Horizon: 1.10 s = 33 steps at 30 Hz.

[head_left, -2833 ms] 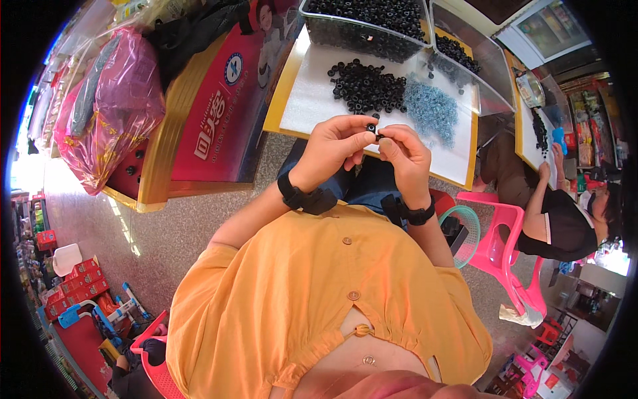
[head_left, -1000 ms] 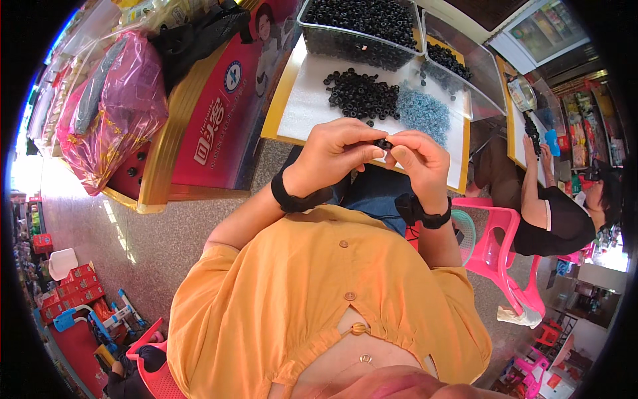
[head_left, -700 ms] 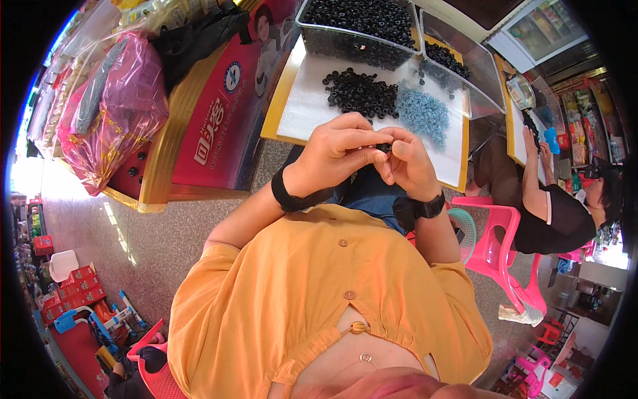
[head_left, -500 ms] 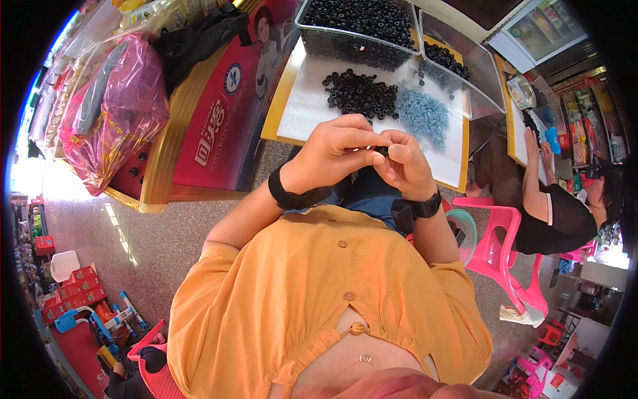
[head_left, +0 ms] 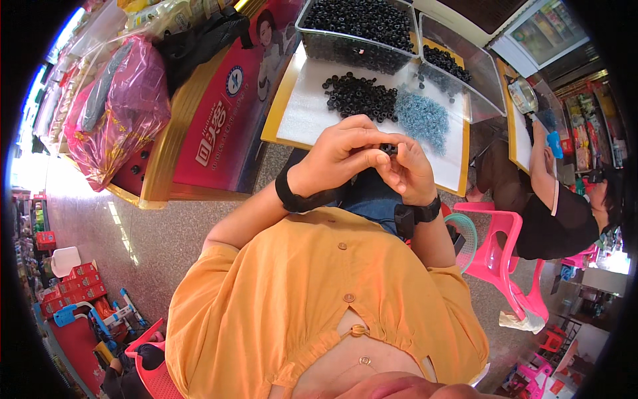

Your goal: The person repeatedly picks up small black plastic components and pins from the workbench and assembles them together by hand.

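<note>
My left hand and my right hand meet fingertip to fingertip in front of my chest, near the table's front edge. Pinched between them is a small black ring-shaped part, partly covered by the fingers. Just beyond lies a loose pile of black ring-shaped parts on a white board with yellow edges. Against the pile's right side is a heap of small clear blue pieces, too fine to make out singly.
A clear bin of black parts stands at the back, beside a second clear bin with fewer. On the left are a red panel and a pink plastic bag. Right, a co-worker sits near a pink chair.
My fingers have shifted round the black part, which now shows more between them. Both hands stay nearly in place. The co-worker's arms have moved slightly.
</note>
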Tool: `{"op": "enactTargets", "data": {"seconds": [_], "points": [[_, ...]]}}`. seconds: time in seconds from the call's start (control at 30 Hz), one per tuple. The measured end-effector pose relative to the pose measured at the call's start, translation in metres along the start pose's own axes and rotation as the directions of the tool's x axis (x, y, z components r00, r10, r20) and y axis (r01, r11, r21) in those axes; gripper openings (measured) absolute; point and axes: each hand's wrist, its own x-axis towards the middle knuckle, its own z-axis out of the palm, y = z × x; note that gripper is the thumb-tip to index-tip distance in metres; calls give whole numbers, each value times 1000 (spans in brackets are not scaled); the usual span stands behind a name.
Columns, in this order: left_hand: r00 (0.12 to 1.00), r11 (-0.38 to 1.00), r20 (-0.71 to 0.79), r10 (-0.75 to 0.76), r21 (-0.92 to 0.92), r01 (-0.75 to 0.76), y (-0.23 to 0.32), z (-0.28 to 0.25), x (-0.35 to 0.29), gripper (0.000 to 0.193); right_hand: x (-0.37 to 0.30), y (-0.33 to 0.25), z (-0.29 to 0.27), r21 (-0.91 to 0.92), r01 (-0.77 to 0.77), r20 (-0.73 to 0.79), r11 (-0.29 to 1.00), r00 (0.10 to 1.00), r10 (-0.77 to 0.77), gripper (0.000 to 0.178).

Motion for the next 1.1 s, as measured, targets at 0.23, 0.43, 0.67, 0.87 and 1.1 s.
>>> {"op": "enactTargets", "data": {"seconds": [0.23,0.43,0.67,0.87,1.1], "points": [[993,994,30,111,17,-112,-1,4,0,25,-10,-7,6,-20,-11,50,1000,999,12,31],[994,994,42,101,23,-102,-4,6,4,26,-15,-9,15,-116,11,-62,993,998,-19,27],[996,992,-8,87,94,-85,4,8,1,33,-14,-8,11,-29,27,0,999,1000,-27,31],[978,975,2,207,87,-206,4,12,5,27,-13,-3,-2,-9,58,112,998,992,-57,34],[978,979,48,201,20,-202,0,13,1,27,-17,0,2,-45,112,97,993,990,-107,28]]}}
